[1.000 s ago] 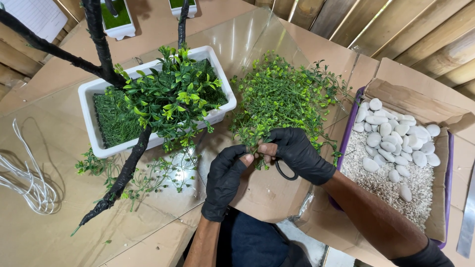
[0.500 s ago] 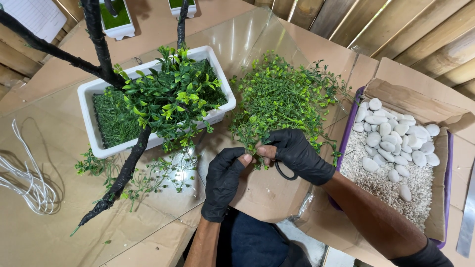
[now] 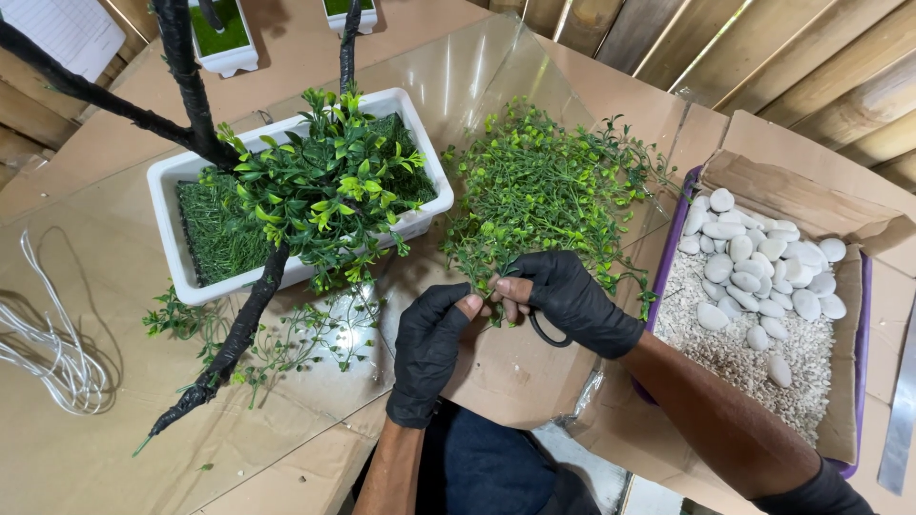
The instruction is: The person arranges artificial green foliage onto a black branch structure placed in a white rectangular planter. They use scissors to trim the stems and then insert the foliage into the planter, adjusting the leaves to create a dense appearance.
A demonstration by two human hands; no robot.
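Green sprig mat (image 3: 544, 195) spreads toward twelve o'clock from both gloved hands; right hand (image 3: 572, 298) grips black scissors (image 3: 546, 329) at its near edge, left hand (image 3: 431, 348) pinches a stem beside it.

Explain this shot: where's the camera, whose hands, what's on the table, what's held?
There is no machine here. A person wears one camera on the head, so you look down over their own two hands in black gloves. The left hand and right hand meet at the near edge of a loose pile of green sprigs, pinching a piece of it. The right hand also has black scissors, a handle loop showing under the palm. On the table: a white planter lined with green turf, holding a black artificial tree with leafy clusters; white cord at the left; and a box of white pebbles and gravel at the right. Two small white pots sit at the far edge.
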